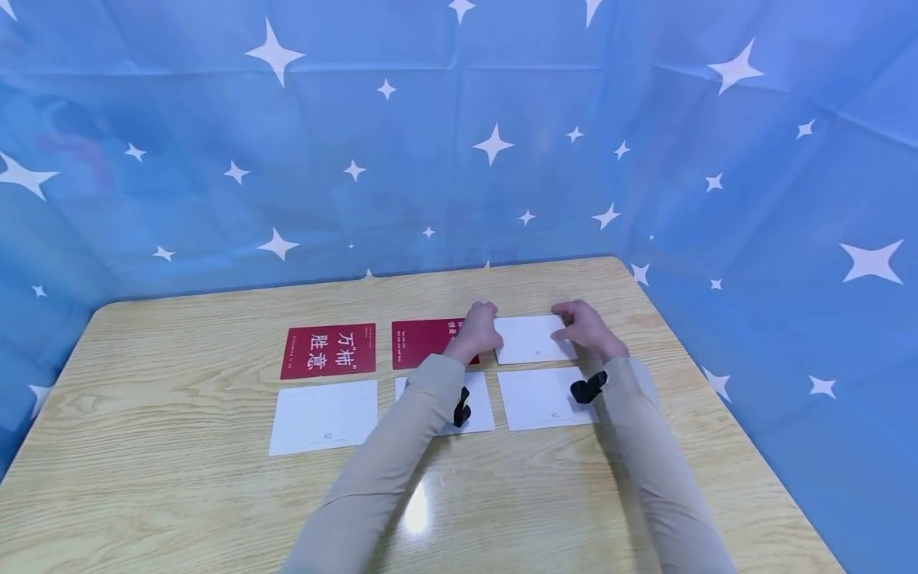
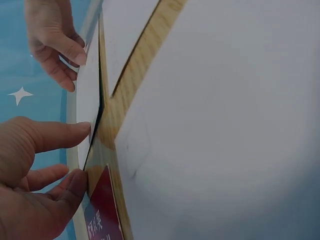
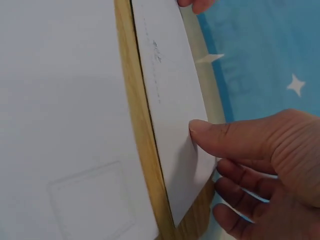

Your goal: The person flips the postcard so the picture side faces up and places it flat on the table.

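A white postcard (image 1: 529, 338) lies in the far row at the right, with small print near its front edge. My left hand (image 1: 479, 328) holds it by the left end, fingertips at the edge and corner in the left wrist view. At the other end my right hand (image 1: 590, 328) grips it, the thumb (image 3: 202, 127) on the white face and the other fingers beyond the far edge. Next to my left hand is a red postcard (image 1: 423, 343) with white lettering, partly covered by that hand. Nearer me, a second white postcard (image 1: 541, 397) lies below the right forearm.
Further left lie another red postcard (image 1: 330, 351) and a white one (image 1: 324, 416). My left sleeve covers part of the white postcard (image 1: 469, 402) in the middle of the near row. The wooden table (image 1: 172, 399) ends at a blue star-patterned cloth (image 1: 402, 159).
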`<state>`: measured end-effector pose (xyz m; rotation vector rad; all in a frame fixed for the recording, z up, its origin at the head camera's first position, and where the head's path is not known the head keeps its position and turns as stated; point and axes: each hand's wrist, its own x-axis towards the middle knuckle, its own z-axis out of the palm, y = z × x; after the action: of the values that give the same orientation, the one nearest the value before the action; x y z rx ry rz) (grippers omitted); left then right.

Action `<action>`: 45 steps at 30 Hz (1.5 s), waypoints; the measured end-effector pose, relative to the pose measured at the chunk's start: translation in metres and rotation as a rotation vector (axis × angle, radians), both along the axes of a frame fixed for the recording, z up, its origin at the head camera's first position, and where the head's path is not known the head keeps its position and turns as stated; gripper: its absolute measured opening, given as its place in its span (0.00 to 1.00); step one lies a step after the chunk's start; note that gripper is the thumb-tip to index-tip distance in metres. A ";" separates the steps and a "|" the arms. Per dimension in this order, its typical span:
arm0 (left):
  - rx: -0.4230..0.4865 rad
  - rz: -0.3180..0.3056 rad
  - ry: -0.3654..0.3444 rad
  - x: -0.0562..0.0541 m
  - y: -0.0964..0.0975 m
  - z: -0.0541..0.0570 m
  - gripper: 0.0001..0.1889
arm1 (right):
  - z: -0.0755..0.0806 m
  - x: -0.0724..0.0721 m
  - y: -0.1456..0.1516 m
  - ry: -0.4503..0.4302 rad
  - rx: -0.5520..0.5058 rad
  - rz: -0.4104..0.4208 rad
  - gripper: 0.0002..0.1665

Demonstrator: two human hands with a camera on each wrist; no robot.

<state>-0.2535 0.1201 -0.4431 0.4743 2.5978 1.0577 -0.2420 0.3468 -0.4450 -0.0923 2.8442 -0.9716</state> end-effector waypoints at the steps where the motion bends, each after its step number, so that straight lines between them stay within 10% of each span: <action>1: -0.013 -0.004 0.007 0.000 0.001 0.000 0.33 | 0.000 -0.001 0.000 -0.008 0.006 0.004 0.31; 28: -0.105 -0.012 0.006 -0.004 0.005 0.000 0.17 | 0.006 -0.016 0.001 -0.098 0.038 0.052 0.23; 45: -0.038 -0.040 0.021 -0.001 0.003 0.001 0.27 | 0.002 -0.009 0.008 -0.113 -0.021 -0.025 0.31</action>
<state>-0.2550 0.1232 -0.4424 0.5289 2.6105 0.9943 -0.2510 0.3549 -0.4431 -0.0034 2.7397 -0.9791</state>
